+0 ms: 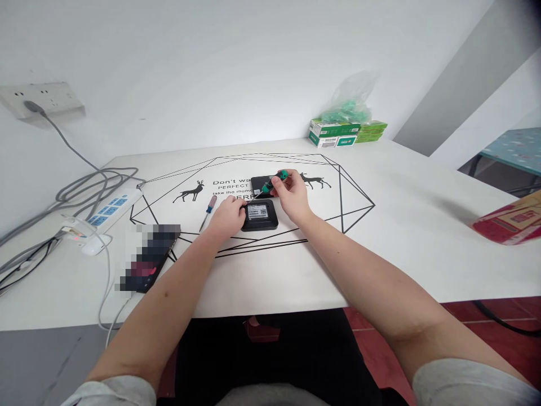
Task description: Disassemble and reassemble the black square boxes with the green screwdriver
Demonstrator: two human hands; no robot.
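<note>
A black square device (pixel 260 216) with a white label lies on the white table (pixel 274 282). My left hand (pixel 229 216) has its fingers pressed together at the device's upper left corner, near the tip of a green and black screwdriver (pixel 267 186). Wrapped round that screwdriver's handle are the fingers of my right hand (pixel 291 194). The shaft slants down to the left, toward the corner. Behind the device sits a second black part (pixel 258 183), partly covered by the screwdriver and my right hand. A small blue and red screwdriver (pixel 208 212) rests left of my left hand.
On the left are a power strip (pixel 113 207), coiled grey cables (pixel 80 183), a white earphone case (pixel 95 244) and a blurred-out phone (pixel 154 256). Green boxes (pixel 336 128) with a plastic bag (pixel 351 101) stand at the back right. A red package (pixel 509 221) is at the right.
</note>
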